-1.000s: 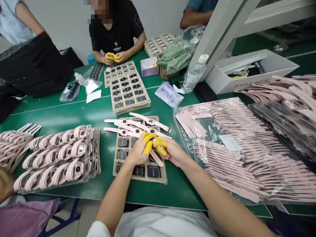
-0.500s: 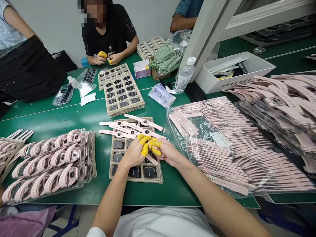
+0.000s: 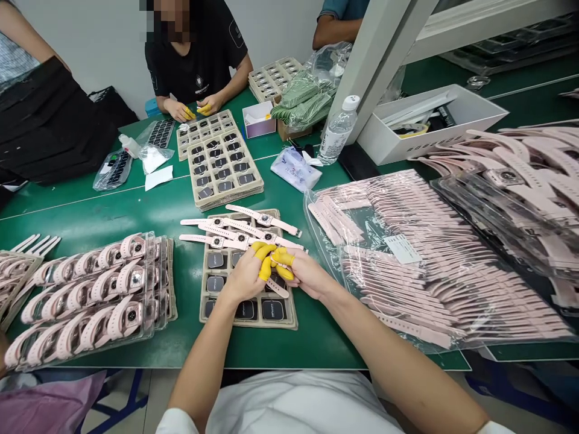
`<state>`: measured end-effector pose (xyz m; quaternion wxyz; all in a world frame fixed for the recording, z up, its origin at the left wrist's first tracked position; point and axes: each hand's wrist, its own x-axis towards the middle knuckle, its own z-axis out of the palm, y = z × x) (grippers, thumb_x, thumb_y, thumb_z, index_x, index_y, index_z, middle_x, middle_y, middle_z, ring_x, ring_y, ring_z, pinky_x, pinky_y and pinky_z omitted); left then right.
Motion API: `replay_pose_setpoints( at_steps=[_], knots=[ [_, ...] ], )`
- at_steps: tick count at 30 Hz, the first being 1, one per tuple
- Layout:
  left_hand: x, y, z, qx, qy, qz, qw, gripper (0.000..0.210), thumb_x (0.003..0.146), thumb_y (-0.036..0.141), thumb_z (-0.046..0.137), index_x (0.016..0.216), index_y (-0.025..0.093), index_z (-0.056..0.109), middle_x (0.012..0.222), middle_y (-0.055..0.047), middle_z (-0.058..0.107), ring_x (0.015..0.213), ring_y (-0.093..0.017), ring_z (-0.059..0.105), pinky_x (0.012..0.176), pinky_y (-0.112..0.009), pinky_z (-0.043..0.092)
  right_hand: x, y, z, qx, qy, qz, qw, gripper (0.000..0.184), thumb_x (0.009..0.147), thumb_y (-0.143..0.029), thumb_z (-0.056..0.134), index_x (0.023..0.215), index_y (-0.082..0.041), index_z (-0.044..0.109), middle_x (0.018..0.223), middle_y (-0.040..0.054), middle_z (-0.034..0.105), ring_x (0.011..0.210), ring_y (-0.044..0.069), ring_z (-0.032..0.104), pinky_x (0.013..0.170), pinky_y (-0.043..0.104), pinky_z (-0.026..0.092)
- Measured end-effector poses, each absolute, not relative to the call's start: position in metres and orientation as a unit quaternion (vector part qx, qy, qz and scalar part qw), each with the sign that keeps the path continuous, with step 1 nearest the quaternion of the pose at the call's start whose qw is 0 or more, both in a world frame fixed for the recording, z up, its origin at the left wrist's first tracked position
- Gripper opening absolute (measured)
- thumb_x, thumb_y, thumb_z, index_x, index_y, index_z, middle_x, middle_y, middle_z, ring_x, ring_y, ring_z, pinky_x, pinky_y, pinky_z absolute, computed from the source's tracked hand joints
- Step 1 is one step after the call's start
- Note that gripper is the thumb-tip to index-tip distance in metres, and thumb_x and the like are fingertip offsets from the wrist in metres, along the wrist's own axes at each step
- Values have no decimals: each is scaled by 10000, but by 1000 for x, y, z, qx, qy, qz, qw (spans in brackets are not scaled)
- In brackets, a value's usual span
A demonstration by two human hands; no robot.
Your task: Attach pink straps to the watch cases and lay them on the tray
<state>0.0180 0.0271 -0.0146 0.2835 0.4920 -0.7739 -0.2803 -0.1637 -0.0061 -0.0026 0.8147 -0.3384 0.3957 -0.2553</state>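
Both hands meet over the tray: the left hand and the right hand pinch the same pink watch between yellow-capped fingertips, closed on it from either side. One strap end pokes out low toward the right, just above the tray of watch bodies, so the piece sits lifted clear of the dark faces below rather than resting on them. The finger cots look like a guard against marks on the parts (a fair guess, nothing more).

Just beyond the knuckles, several strapped watches lie flat across the far end of that tray, within easy reach. To the left sit clear trays of curled pink watches; to the right, a large bag of loose pink straps sprawls over the green table. Farther off, a second tray stack and a water bottle.

Against half a second ago, the grip is unchanged and stays over the same spot on the tray. Across the table, a co-worker's hands have dropped onto the tabletop and parted a little.
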Motion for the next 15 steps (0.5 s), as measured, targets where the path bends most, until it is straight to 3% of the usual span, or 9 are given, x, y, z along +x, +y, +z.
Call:
replay_pose_setpoints(
  at_steps=[2,5,7,10,12,15],
  knots=[
    [18,27,-12,482,-751,-319,319,415,1093,305,365,1439,194,565,1378,-151,617,1280,-251,604,1145,-453,506,-163,-6,0,-353,384,-259,813,448,711,-559,811,783,-217,531,485,-81,439,419,64,251,405,213,179],
    [18,28,-5,466,-721,-351,374,449,1072,351,485,1498,212,513,1433,-146,605,1326,-256,599,1157,-442,505,-167,-7,5,-454,362,-275,766,477,842,-669,695,873,-217,547,551,-61,494,450,97,341,450,244,265],
    [22,28,4,475,-708,-359,381,512,1055,344,523,1550,224,461,1422,-143,628,1292,-257,630,1108,-422,541,-175,-10,8,-581,363,-284,671,455,932,-668,602,874,-221,544,625,-36,527,534,123,416,522,265,314],
    [40,25,22,537,-699,-347,320,576,1044,293,512,1603,231,391,1317,-124,699,1144,-238,695,999,-389,584,-189,-18,8,-740,390,-225,500,452,1009,-602,516,761,-225,488,691,-3,537,627,151,444,589,291,299],
    [59,20,35,587,-702,-309,259,538,1022,285,544,1550,215,471,1231,-104,735,1047,-236,707,946,-388,591,-198,-23,8,-785,401,-172,440,426,1039,-544,469,763,-221,510,759,21,579,665,170,486,614,302,311],
    [84,13,49,616,-747,-209,137,312,1002,224,516,1235,205,722,1124,-99,759,1040,-267,682,945,-416,569,-208,-28,8,-806,414,-136,399,353,1051,-421,441,810,-212,592,910,61,620,743,190,556,669,311,361]
  ],
)
